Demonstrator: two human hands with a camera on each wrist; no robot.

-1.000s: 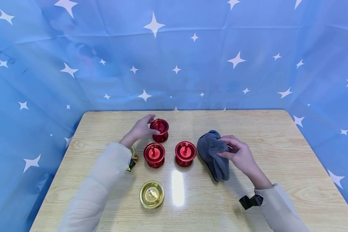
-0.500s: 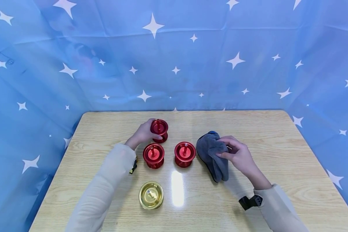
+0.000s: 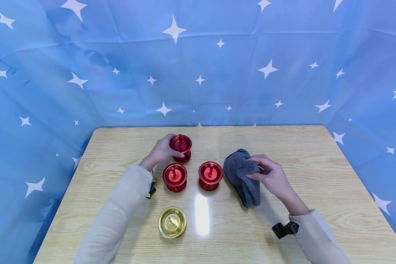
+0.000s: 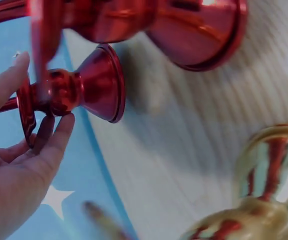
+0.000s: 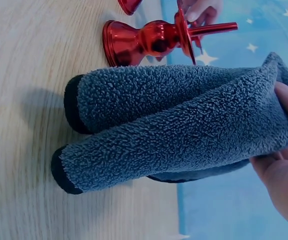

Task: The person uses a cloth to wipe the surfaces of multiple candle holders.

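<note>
My left hand [image 3: 161,151] grips the farthest red metal candle holder [image 3: 186,146] just below its dish, with the thumb on the near side. In the left wrist view its fingers [image 4: 59,135] reach under the dish to the stem; whether the base [image 4: 106,85] touches the table cannot be told. My right hand [image 3: 273,176] pinches a folded grey plush cloth [image 3: 242,176] near its top, thumb on one side. The cloth hangs in soft folds, its dark-edged lower ends by the tabletop in the right wrist view. Each candle holder has an upright spike in its dish.
Two more red candle holders, one left [image 3: 175,177] and one right [image 3: 211,176], stand in the table's middle. A gold candle holder [image 3: 172,222] stands nearer. Another gold one [image 4: 274,170] is mostly hidden behind my left sleeve. Beyond the wooden table [image 3: 316,154] hangs a star-printed blue curtain.
My left hand has closed round the far red candle holder, which now shifts very slightly left and away. The right hand and the cloth have stayed put.
</note>
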